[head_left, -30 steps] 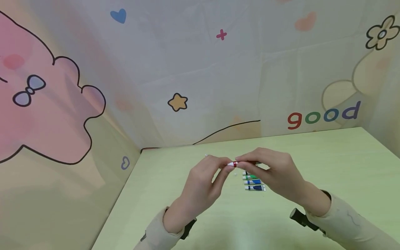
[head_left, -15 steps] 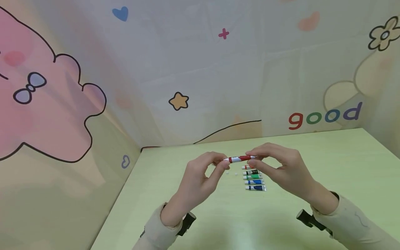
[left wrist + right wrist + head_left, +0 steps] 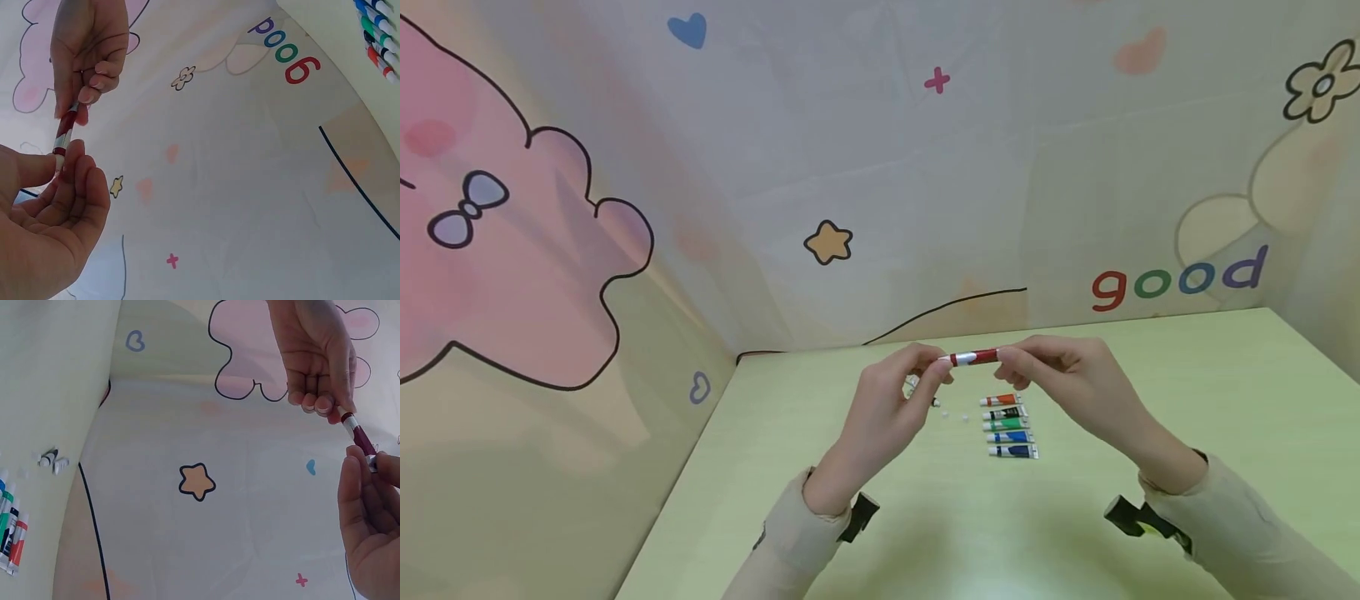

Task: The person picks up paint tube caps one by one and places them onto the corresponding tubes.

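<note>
A small red-and-white paint tube (image 3: 974, 357) is held level above the table between both hands. My left hand (image 3: 887, 408) pinches its white cap end between thumb and fingers. At the tail end, my right hand (image 3: 1075, 383) pinches the tube with thumb and forefinger. The left wrist view shows the red tube (image 3: 64, 128) with its cap partly covered by the left thumb. Below the hands lies a row of paint tubes: orange (image 3: 1000, 400), black (image 3: 1003, 412), green (image 3: 1006, 424), blue (image 3: 1011, 437) and dark blue (image 3: 1013, 452).
Two tiny white bits (image 3: 966, 417) lie on the pale green table (image 3: 970, 517) left of the row. Small white-and-black items (image 3: 53, 459), too blurred to name, lie near the back edge, partly behind my left hand in the head view. A printed cloth (image 3: 880, 167) hangs behind.
Both hands have risen with the red tube. The right hand has shifted from covering most of the tube to its tail end, leaving the red body and the orange tube in the row visible.
</note>
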A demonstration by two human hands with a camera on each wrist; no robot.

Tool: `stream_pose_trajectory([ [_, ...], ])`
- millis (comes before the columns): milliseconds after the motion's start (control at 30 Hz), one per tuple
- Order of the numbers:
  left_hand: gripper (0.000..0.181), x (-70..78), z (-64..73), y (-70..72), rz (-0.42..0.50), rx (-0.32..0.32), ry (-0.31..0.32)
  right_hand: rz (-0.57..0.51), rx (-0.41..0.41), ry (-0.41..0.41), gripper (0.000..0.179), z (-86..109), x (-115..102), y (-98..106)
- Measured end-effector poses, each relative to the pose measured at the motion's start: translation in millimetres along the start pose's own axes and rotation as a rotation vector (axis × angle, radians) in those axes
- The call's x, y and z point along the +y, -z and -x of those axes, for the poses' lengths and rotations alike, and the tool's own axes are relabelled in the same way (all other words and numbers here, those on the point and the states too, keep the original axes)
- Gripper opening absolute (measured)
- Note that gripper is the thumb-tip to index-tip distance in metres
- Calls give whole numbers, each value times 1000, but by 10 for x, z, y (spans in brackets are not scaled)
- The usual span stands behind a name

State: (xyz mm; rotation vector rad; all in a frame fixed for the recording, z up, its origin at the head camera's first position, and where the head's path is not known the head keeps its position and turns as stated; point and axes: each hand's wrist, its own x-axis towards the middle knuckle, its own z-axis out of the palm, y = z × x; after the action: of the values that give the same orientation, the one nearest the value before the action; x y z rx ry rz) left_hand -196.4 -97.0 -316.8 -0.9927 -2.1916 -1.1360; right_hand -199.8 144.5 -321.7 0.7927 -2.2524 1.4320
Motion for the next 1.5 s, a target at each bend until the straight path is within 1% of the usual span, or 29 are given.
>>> stream_pose_trajectory([
  [100, 13, -109, -67, -67, 15, -17, 66, -15, -15, -136, 18, -84, 55, 17],
  [200, 16, -240, -145, -133, 35, -44, 154, -13, -34, -222, 27, -192, 150, 18],
  [333, 18, -440, -253, -220, 76, -74, 274, 0, -70, -274, 35, -336, 331, -3],
  [467, 22, -671, -359, -327, 196, -98, 413, -27, -103, -326, 39, -450, 552, -33],
  [567, 24, -851, -402, -426, 280, -93, 504, -45, -124, -354, 37, -509, 710, -62],
  [633, 22, -958, -414, -495, 302, -77, 544, -53, -135, -367, 36, -538, 801, -84],
  [700, 20, -1044, -424, -559, 310, -56, 567, -55, -146, -385, 36, -562, 883, -99],
  [833, 16, -1187, -454, -681, 309, -21, 590, -63, -155, -426, 38, -600, 1052, -123],
  [933, 16, -1288, -472, -766, 300, -19, 621, -67, -158, -465, 39, -613, 1189, -147],
  [1033, 15, -1381, -474, -843, 278, -33, 660, -57, -174, -485, 38, -612, 1297, -178],
  [1167, 14, -1479, -457, -940, 245, -68, 697, 0, -212, -507, 36, -598, 1411, -216],
  [1367, 14, -1549, -418, -1061, 113, -165, 701, 71, -297, -588, 39, -569, 1605, -235],
  [1500, 15, -1586, -375, -1125, 56, -227, 712, 94, -338, -620, 40, -538, 1723, -257],
])
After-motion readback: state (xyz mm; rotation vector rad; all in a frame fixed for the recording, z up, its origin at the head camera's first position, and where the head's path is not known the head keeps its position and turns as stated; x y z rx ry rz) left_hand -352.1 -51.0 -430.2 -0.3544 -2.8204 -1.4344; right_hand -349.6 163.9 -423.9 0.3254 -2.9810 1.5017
